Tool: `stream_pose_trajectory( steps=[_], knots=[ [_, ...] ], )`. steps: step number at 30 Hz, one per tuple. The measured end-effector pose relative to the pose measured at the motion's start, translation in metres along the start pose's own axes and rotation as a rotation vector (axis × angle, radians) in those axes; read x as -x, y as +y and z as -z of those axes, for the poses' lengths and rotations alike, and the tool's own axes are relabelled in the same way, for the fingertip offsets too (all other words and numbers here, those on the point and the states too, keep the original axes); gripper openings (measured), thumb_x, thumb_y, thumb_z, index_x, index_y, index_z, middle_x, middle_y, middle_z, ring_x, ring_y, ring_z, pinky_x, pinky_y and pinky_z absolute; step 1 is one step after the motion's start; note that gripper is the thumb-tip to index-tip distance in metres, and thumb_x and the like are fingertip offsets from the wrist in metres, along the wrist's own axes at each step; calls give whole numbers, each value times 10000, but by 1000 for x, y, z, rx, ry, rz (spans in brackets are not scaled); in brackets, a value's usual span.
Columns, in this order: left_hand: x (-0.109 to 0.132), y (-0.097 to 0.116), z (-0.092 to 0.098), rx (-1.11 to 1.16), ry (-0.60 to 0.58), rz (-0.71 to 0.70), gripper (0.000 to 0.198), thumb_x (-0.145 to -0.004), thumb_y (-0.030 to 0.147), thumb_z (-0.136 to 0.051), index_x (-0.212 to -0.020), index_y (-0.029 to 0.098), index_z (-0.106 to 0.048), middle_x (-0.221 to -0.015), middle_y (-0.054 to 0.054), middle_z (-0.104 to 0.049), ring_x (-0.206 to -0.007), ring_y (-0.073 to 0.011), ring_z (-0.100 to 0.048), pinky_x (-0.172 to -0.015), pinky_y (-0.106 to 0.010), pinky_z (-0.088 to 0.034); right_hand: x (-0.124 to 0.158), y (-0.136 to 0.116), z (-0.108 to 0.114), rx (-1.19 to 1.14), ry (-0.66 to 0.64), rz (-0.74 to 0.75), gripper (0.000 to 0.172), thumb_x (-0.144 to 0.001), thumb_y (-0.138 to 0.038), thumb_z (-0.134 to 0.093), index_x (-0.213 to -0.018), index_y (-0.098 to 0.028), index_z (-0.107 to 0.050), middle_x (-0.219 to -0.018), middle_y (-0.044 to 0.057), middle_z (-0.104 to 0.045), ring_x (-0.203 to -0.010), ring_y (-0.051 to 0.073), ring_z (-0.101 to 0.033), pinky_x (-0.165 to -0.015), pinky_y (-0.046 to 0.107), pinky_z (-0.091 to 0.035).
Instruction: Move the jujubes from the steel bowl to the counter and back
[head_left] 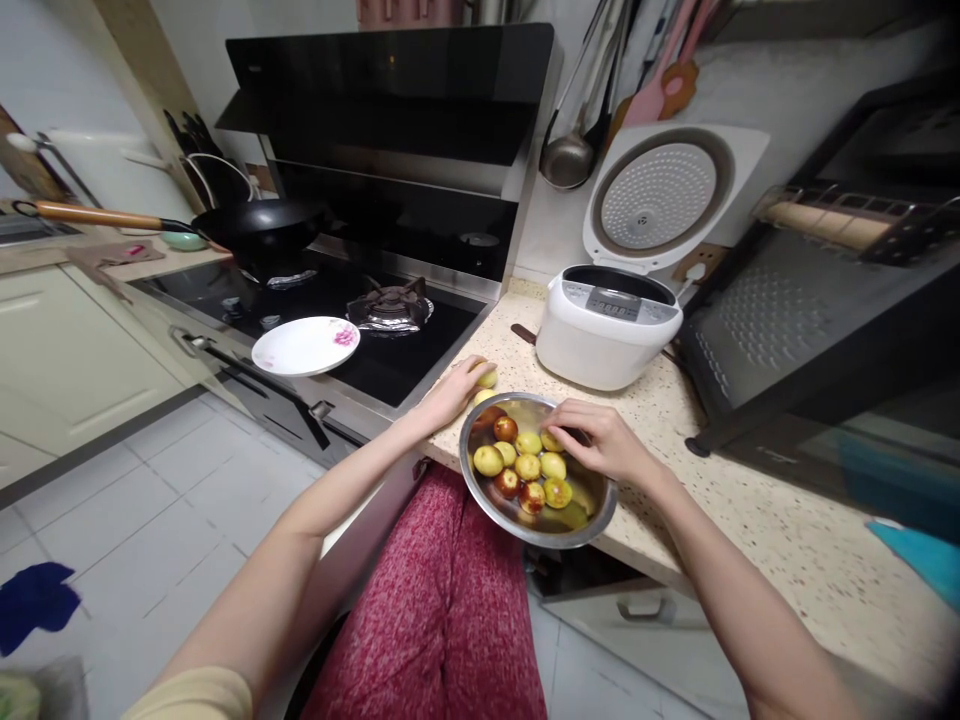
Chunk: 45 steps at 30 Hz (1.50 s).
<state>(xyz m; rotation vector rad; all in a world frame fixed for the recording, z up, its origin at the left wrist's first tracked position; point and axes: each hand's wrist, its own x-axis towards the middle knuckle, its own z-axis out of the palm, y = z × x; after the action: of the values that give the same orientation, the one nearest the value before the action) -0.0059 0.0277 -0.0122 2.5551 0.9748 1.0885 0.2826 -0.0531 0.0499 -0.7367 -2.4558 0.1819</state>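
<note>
A shiny steel bowl (480, 505) sits at the counter's front edge with several yellow-green and red-brown jujubes (528, 466) in it. My right hand (600, 438) reaches over the bowl's right rim, fingers bent and closed on a jujube (553, 441) inside. On the counter just beyond the left rim, my left hand (450, 392) has its fingers curled over a yellow-green jujube (487, 379). Another jujube (484, 397) lies between that hand and the bowl. Fingers partly hide both held fruits.
A white rice cooker (611, 350) stands behind the bowl, lid raised. Left of the counter is a black gas stove (390, 370) with a flowered white plate (300, 348) at its front edge and a black wok (259, 225). A dark oven-like appliance (810, 370) stands at right.
</note>
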Motion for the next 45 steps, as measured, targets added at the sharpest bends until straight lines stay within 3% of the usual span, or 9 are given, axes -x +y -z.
stream_pose_trajectory(
  steps=[6,10,12,17,24,29,36,40,45],
  knots=[
    [5,15,10,62,203,19,392,-1056,237,-510,-1448,239,-527,-1443,-144,-526,-1362,-271,-556,-1176,-476,-481,1,2,-2,8,14,15,231,-1022,-219,-544,-955,-190,-764,-913,83,-771,-822,212,-711,-759,354,-582],
    [6,43,28,79,311,-68,426,-1058,242,-524,-1481,292,-516,-1460,-128,-537,-1375,-270,-563,-1175,-493,-498,-1,1,-3,-32,77,-11,221,-1025,-245,-554,-1014,-202,-770,-947,85,-779,-838,216,-723,-765,364,-595],
    [8,62,37,82,296,-147,460,-1048,239,-551,-1498,322,-507,-1459,-117,-553,-1372,-273,-574,-1165,-502,-520,-2,-2,-2,-79,121,-27,213,-1024,-255,-568,-1086,-210,-767,-989,89,-788,-874,223,-734,-798,374,-604],
    [16,100,42,55,101,-330,532,-1039,180,-554,-1535,356,-479,-1479,-106,-560,-1358,-255,-599,-1120,-463,-583,-5,-14,0,-261,222,-85,301,-991,-329,-665,-1272,-229,-711,-1202,97,-770,-1062,246,-743,-953,410,-609],
    [15,112,32,77,73,-398,528,-1045,140,-517,-1521,370,-502,-1446,-87,-597,-1351,-238,-605,-1086,-451,-609,-6,-23,-8,-497,206,-145,503,-884,-392,-795,-1337,-235,-643,-1331,116,-705,-1091,248,-743,-884,388,-651],
    [14,108,36,140,46,-341,466,-1024,227,-606,-1479,318,-563,-1445,-102,-619,-1342,-253,-619,-1122,-466,-578,-7,-26,-11,-375,234,-159,521,-802,-311,-824,-1285,-214,-655,-1249,111,-732,-1081,262,-733,-931,425,-623],
    [14,61,25,241,268,-9,314,-1088,273,-456,-1276,242,-705,-1327,-103,-698,-1270,-226,-659,-1149,-464,-529,-7,-22,0,-245,12,-31,463,-834,-222,-770,-1280,-219,-644,-1206,97,-736,-1079,246,-708,-954,414,-579],
    [17,40,16,248,103,59,347,-1081,360,-469,-1322,238,-687,-1414,-121,-661,-1342,-263,-620,-1186,-518,-489,-5,-18,5,-249,-79,-7,495,-869,-205,-749,-1348,-237,-629,-1264,100,-721,-1156,255,-689,-1012,438,-562],
    [20,36,17,224,-84,45,403,-1027,396,-577,-1403,266,-639,-1528,-127,-579,-1422,-309,-559,-1217,-552,-447,-4,-13,6,-275,-111,33,550,-939,-217,-719,-1468,-280,-583,-1387,108,-681,-1272,259,-651,-1096,471,-525]
  ],
)
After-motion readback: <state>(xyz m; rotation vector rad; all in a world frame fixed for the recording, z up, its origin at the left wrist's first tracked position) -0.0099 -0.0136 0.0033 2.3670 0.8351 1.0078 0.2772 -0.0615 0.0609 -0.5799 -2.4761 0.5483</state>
